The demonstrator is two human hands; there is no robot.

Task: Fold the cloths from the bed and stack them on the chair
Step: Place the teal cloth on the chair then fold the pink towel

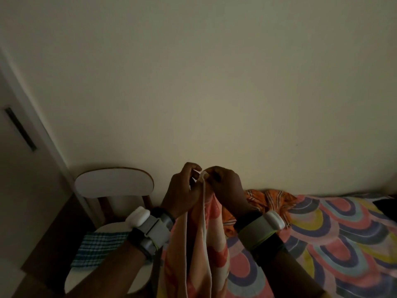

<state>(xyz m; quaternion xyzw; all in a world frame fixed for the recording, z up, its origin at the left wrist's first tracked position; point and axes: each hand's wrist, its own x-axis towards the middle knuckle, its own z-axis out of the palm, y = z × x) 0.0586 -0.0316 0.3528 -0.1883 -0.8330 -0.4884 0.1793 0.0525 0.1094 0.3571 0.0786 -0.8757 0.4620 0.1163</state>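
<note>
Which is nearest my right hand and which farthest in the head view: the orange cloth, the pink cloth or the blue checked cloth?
1. pink cloth: pinched by the right hand, hanging below it.
2. orange cloth: crumpled on the bed, just right of it.
3. blue checked cloth: folded on the chair, far left.

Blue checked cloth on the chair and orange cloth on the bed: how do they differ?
The blue checked cloth lies folded on the chair seat; the orange cloth sits crumpled on the bed. The blue checked cloth looks done; the orange cloth awaits folding. Both lie untouched: left hand and right hand pinch a pink cloth.
</note>
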